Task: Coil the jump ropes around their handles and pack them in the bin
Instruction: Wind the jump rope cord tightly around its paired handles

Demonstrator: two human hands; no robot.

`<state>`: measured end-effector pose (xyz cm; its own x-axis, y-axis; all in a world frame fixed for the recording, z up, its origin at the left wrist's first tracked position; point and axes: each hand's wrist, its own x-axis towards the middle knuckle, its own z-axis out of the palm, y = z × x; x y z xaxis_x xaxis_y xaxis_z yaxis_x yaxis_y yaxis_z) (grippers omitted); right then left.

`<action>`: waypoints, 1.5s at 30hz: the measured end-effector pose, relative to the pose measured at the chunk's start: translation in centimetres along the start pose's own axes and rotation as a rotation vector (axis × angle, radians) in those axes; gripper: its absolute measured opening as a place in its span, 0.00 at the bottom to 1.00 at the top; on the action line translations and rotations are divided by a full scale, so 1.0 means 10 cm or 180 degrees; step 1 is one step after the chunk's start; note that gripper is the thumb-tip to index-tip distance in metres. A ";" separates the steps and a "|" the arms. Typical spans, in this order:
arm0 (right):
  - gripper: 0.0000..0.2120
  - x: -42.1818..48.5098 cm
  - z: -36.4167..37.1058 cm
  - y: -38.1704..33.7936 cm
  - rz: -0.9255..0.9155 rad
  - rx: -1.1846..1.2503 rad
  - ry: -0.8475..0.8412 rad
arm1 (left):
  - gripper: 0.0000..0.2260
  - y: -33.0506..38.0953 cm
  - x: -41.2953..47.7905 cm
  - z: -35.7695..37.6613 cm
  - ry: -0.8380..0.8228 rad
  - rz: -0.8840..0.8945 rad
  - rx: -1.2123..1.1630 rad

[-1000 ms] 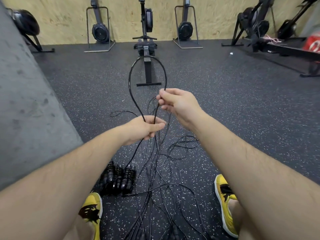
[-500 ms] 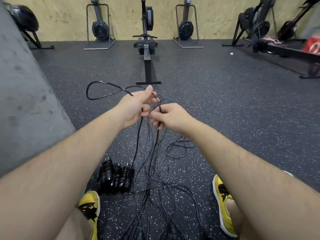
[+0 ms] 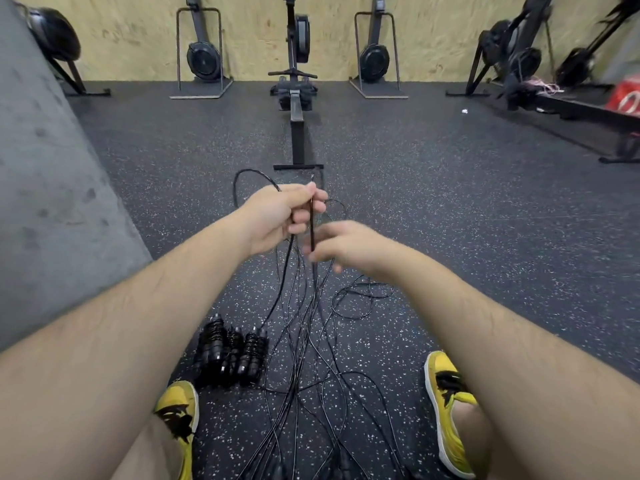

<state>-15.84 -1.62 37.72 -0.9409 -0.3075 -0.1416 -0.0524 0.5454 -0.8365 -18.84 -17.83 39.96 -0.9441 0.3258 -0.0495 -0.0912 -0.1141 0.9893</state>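
My left hand (image 3: 280,216) is closed around a thin black jump rope cord (image 3: 312,220), with a loop of it curling out behind the knuckles. My right hand (image 3: 341,245) hovers just below and right of it, blurred, fingers curled near the hanging strands; whether it grips one is unclear. A tangle of several loose black ropes (image 3: 304,344) hangs from my hands and spreads over the floor between my feet. Three ropes wound on their handles (image 3: 230,353) lie side by side near my left shoe. No bin is in view.
A grey concrete wall (image 3: 45,202) rises close on the left. A rowing machine rail (image 3: 297,136) runs straight ahead, its foot just beyond my hands. More rowers stand against the plywood back wall and at the right. My yellow shoes (image 3: 446,410) flank the ropes.
The tall loop held up a second ago has collapsed to a small loop behind my left hand. My left hand rose and took the cord; my right hand dropped below it.
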 end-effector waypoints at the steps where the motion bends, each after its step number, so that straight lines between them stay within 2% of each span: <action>1: 0.15 -0.02 0.07 0.02 -0.0004 -0.0106 -0.0240 | 0.10 0.02 0.01 0.02 -0.0004 0.0027 -0.0099; 2: 0.16 -0.01 0.14 0.03 -0.0041 -0.0172 -0.0238 | 0.09 0.04 0.02 0.04 -0.0007 0.0041 -0.0184; 5: 0.12 0.04 0.23 0.01 -0.0338 -0.0225 0.0239 | 0.09 0.05 0.02 0.05 0.0022 0.0076 -0.0303; 10: 0.10 0.09 0.25 -0.07 -0.0479 -0.0093 0.0466 | 0.10 0.07 -0.03 0.01 0.0174 0.0028 -0.0462; 13: 0.08 0.13 0.22 -0.16 -0.0543 0.0069 0.0776 | 0.16 0.07 -0.10 -0.01 0.0100 -0.0039 0.0037; 16: 0.11 0.17 0.08 -0.24 -0.0572 0.0440 0.1117 | 0.20 -0.06 -0.20 -0.10 -0.0548 -0.0204 0.0673; 18: 0.12 0.20 0.00 -0.24 -0.0570 0.0756 0.1187 | 0.18 -0.23 -0.27 -0.12 -0.0949 -0.0471 0.1332; 20: 0.12 0.22 -0.05 -0.21 -0.0499 0.1084 0.1129 | 0.12 -0.31 -0.27 -0.07 -0.0817 -0.0549 0.1756; 23: 0.06 0.23 -0.10 -0.15 -0.0266 0.1484 0.0913 | 0.11 -0.19 -0.21 0.01 -0.0217 -0.0163 0.1613; 27: 0.17 0.05 -0.07 -0.04 -0.0151 0.0452 -0.0048 | 0.13 0.04 -0.11 0.06 0.0310 0.0418 0.1343; 29: 0.16 -0.06 0.04 0.01 -0.0105 0.0013 -0.0374 | 0.13 0.11 -0.09 0.12 0.0357 0.0519 0.1142; 32: 0.12 -0.12 0.14 0.00 -0.0279 -0.0215 -0.0068 | 0.13 0.15 -0.06 0.15 0.0320 0.0560 0.0925; 36: 0.13 -0.13 0.09 -0.11 -0.0479 0.0304 0.0470 | 0.12 0.05 -0.10 0.13 0.0274 0.0433 0.0476; 39: 0.12 -0.12 0.11 -0.15 -0.0353 0.0548 0.0710 | 0.11 0.04 -0.15 0.13 0.0392 0.0313 0.0102; 41: 0.12 -0.11 0.12 -0.17 -0.0242 0.0622 0.0639 | 0.10 0.05 -0.17 0.11 0.0428 0.0328 0.0192; 43: 0.08 -0.12 0.14 -0.18 -0.0274 0.0462 0.0399 | 0.11 0.04 -0.18 0.06 0.0430 0.0341 0.0406; 45: 0.10 -0.12 0.17 -0.20 -0.0312 0.0243 0.0279 | 0.13 0.00 -0.17 0.04 0.0384 0.0324 0.0523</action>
<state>-14.05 -3.65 38.64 -0.9583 -0.2854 -0.0135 -0.1229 0.4543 -0.8823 -17.14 -18.02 40.10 -0.9778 0.2046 0.0454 0.0499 0.0171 0.9986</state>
